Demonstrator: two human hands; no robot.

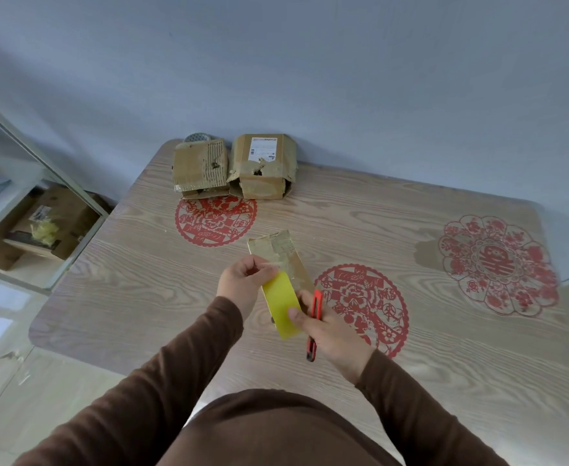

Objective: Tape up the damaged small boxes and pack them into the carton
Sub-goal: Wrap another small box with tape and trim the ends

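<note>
I am standing at the near side of a table (141, 290) and I am working on one small box (278, 248), which is lying flat near the middle of the table, between two red paper-cuts. My left hand (242, 280) is pinching the free end of the tape over the near part of this box, fingers curled. My right hand (330, 326) is holding the yellow tape roll (281, 304) with the thumb pressed on its face, and the same hand is also gripping a red knife (314, 322) that is lying along the fingers. The roll is touching the near end of the box.

At the far edge of the table two more boxes are standing just beside each other: the left box (200, 168) with a torn, ribbed face and the right box (262, 164) with a white label and a hole in its front. Both are damaged and partly open at the near side; I cannot tell what is inside them. Behind the left box a round grey thing (197, 137) is showing a little.

So I am counting three small boxes, one tape roll, one knife and three red paper-cuts (215, 218) on the table.

On the far left a shelf (24, 210) is holding a brown carton (71, 216) with something yellow on it.
</note>
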